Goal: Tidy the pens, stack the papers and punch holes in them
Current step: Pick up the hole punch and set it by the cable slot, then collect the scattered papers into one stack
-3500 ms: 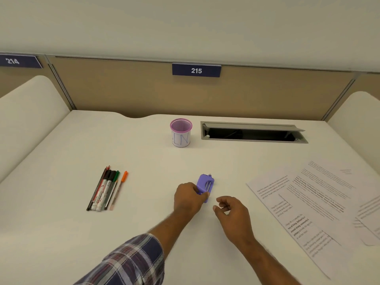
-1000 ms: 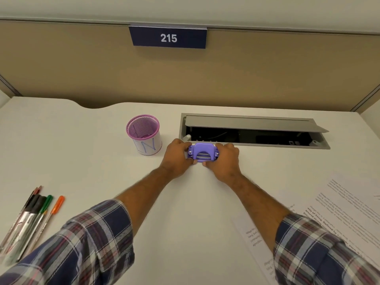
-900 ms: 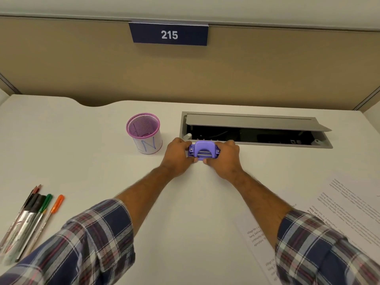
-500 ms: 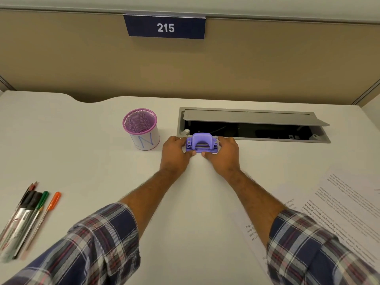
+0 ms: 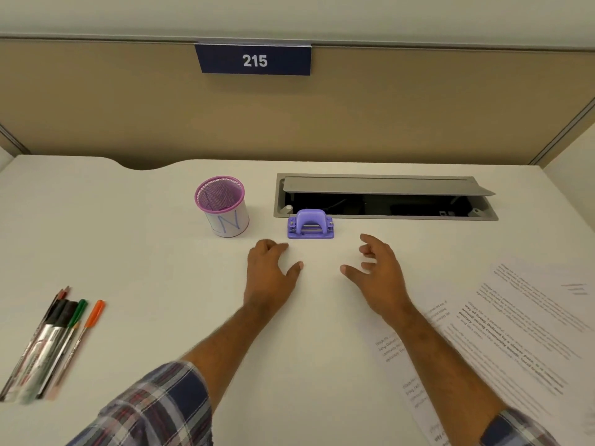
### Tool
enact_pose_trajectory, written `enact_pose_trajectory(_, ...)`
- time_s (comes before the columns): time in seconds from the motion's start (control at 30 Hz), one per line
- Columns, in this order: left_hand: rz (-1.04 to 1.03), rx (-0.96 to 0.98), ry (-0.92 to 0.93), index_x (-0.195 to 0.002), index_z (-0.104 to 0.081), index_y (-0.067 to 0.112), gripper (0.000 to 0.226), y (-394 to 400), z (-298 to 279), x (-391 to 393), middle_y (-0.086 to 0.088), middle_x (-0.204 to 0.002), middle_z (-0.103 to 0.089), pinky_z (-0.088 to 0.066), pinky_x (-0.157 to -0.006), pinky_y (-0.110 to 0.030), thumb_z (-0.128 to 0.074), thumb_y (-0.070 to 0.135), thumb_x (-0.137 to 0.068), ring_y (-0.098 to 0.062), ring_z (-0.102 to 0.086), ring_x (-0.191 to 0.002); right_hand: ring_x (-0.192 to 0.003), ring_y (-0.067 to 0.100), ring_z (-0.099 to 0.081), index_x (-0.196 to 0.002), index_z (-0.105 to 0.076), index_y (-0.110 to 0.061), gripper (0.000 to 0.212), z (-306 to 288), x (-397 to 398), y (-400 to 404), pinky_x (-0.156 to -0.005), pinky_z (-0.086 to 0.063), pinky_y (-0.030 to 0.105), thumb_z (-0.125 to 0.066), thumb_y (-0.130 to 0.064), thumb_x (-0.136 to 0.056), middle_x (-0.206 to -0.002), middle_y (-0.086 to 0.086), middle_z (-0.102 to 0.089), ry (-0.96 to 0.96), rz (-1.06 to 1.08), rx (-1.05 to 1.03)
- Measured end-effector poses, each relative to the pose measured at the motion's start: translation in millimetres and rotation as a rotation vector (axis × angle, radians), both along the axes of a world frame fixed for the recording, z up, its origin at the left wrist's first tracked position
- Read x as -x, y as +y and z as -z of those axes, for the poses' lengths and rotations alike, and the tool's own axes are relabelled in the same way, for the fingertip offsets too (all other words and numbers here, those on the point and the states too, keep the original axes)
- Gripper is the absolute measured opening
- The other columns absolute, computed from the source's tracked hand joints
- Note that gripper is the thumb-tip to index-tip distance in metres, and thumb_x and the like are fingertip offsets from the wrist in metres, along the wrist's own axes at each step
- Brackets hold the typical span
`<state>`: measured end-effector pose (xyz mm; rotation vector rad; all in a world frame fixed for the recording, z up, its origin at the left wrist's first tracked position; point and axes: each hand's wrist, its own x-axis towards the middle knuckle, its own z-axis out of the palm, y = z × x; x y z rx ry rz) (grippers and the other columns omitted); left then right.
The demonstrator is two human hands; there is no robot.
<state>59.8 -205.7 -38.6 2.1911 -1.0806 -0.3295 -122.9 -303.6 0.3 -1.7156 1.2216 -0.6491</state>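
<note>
At frame centre: left hand [image 5: 269, 275] and right hand [image 5: 380, 275] spread, empty.
Hole punch [image 5: 310, 224]: parked, untouched.
Pens [image 5: 51, 342], lower left: gather together, drop upright into cup [image 5: 222, 206].

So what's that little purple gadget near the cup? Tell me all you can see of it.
The purple hole punch looks like plastic: a flat base, an arched press handle on top, and a metal bar showing under the arch. It sits upright on the white desk, just in front of the open cable tray, right of the pink mesh cup. Neither hand touches it.
</note>
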Motion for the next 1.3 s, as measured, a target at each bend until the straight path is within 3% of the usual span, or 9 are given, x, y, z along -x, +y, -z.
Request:
enact_pose_trajectory(0.13, 0.108, 0.037, -0.043, -0.122, -0.065, 0.018, 0.042, 43, 10, 28, 0.009, -0.116, -0.051, -0.028, -0.096, -0.014, -0.069, 0.04, -0.086, -0.009, -0.041, -0.114, -0.102, 0.018, -0.061, -0.13, -0.054, -0.024, 0.055, -3, 66, 24, -0.083, -0.048, 0.025, -0.076, -0.012, -0.081, -0.116, -0.001, -0.059, -0.052, 0.161, -0.003)
enact_pose_trajectory(0.27, 0.156, 0.025, -0.075, -0.129, -0.062, 0.02, 0.046, 73, 10, 60, 0.01, -0.129, -0.052, -0.036, -0.106, -0.025, -0.063, 0.042, -0.089, -0.009, -0.039, -0.126, -0.104, 0.017, -0.058, -0.123, -0.057, -0.026, 0.045, -9, 117, 50, -0.082, -0.046, 0.026, -0.076, -0.017, -0.083, -0.117, -0.009, -0.058, 0.022, 0.175, 0.04)
enact_pose_trajectory(0.33, 0.183, -0.017, -0.094, -0.136, -0.058, 0.021, 0.051, 87, 9, 76, 0.007, -0.143, -0.049, -0.03, -0.115, -0.029, -0.061, 0.044, -0.091, -0.016, -0.038, -0.138, -0.106, 0.016, -0.055, -0.118, -0.059, -0.028, 0.039, -14, 138, 63, -0.084, -0.047, 0.03, -0.074, -0.02, -0.084, -0.116, -0.012, -0.057, 0.088, 0.127, 0.095)
enact_pose_trajectory(0.47, 0.229, -0.121, -0.1, -0.148, -0.043, 0.028, 0.06, 113, 6, 107, 0.012, -0.161, -0.028, -0.011, -0.122, -0.029, -0.051, 0.053, -0.094, -0.012, -0.014, -0.152, -0.112, 0.014, -0.052, -0.115, -0.062, -0.024, 0.031, -12, 180, 86, -0.096, -0.049, 0.039, -0.072, -0.023, -0.085, -0.116, -0.011, -0.056, 0.289, 0.039, 0.181)
enact_pose_trajectory(0.7, 0.239, -0.106, -0.097, -0.145, -0.048, 0.024, 0.06, 138, -1, 159, 0.008, -0.158, -0.037, -0.02, -0.123, -0.034, -0.057, 0.051, -0.092, -0.016, -0.023, -0.15, -0.121, 0.016, -0.048, -0.119, -0.065, -0.02, 0.037, 6, 220, 121, -0.104, -0.035, 0.034, -0.07, -0.033, -0.085, -0.122, -0.005, -0.058, 0.545, -0.032, 0.275)
enact_pose_trajectory(0.83, 0.257, -0.142, -0.097, -0.144, -0.049, 0.023, 0.06, 136, -7, 192, 0.007, -0.157, -0.036, -0.022, -0.121, -0.034, -0.055, 0.052, -0.092, -0.016, -0.025, -0.149, -0.134, 0.014, -0.034, -0.136, -0.052, -0.025, 0.049, 16, 225, 135, -0.111, -0.026, 0.035, -0.057, -0.044, -0.091, -0.142, -0.004, -0.045, 0.619, -0.075, 0.264)
enact_pose_trajectory(0.97, 0.195, -0.23, -0.102, -0.143, -0.045, 0.025, 0.065, 133, -13, 223, 0.009, -0.148, -0.037, -0.029, -0.106, -0.035, -0.051, 0.06, -0.089, -0.017, -0.032, -0.134, -0.139, 0.017, -0.025, -0.144, -0.039, -0.029, 0.059, 19, 218, 147, -0.114, -0.025, 0.038, -0.049, -0.052, -0.091, -0.15, -0.004, -0.034, 0.659, -0.184, 0.281)
enact_pose_trajectory(1.13, 0.071, -0.255, 0.057, -0.133, -0.048, 0.024, 0.06, 118, -24, 254, 0.002, -0.135, -0.041, -0.04, -0.094, -0.035, -0.063, 0.053, -0.082, -0.02, -0.039, -0.122, -0.138, 0.02, -0.024, -0.146, -0.036, -0.029, 0.061, 23, 210, 157, -0.112, -0.024, 0.039, -0.045, -0.055, -0.091, -0.151, -0.002, -0.031, 0.656, -0.236, 0.309)
enact_pose_trajectory(1.3, -0.18, -0.181, 0.402, -0.135, -0.05, 0.019, 0.059, 102, -39, 261, -0.004, -0.133, -0.053, -0.041, -0.106, -0.041, -0.071, 0.035, -0.082, -0.027, -0.044, -0.128, -0.138, 0.018, -0.024, -0.145, -0.037, -0.03, 0.059, 27, 216, 156, -0.113, -0.022, 0.038, -0.049, -0.051, -0.091, -0.152, -0.004, -0.03, 0.605, -0.259, 0.295)
